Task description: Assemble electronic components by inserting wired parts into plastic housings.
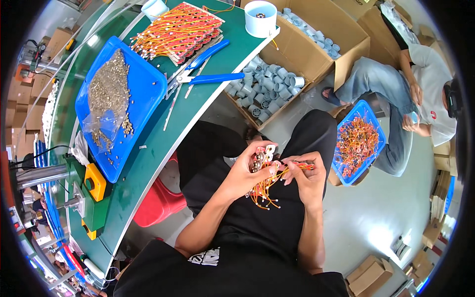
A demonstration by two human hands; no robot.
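My left hand (242, 173) is closed around a bunch of small round parts (259, 159), silvery and white, above my lap. Thin yellow and orange wires (264, 190) with tiny white ends dangle from the bunch. Close beside it, my right hand (308, 183) pinches a small red circuit board piece (304, 165) between thumb and fingers. Yellow wires run between the two hands, and the fingers partly hide where they join.
On the green table (153, 163) lie a blue tray (148, 81) of small metal parts, blue-handled cutters (203, 74) and stacked wired red boards (178, 32). Cardboard boxes (307, 54) hold pale blue cups. At right, a person (420, 89) sits near another blue tray (368, 111) of wired parts.
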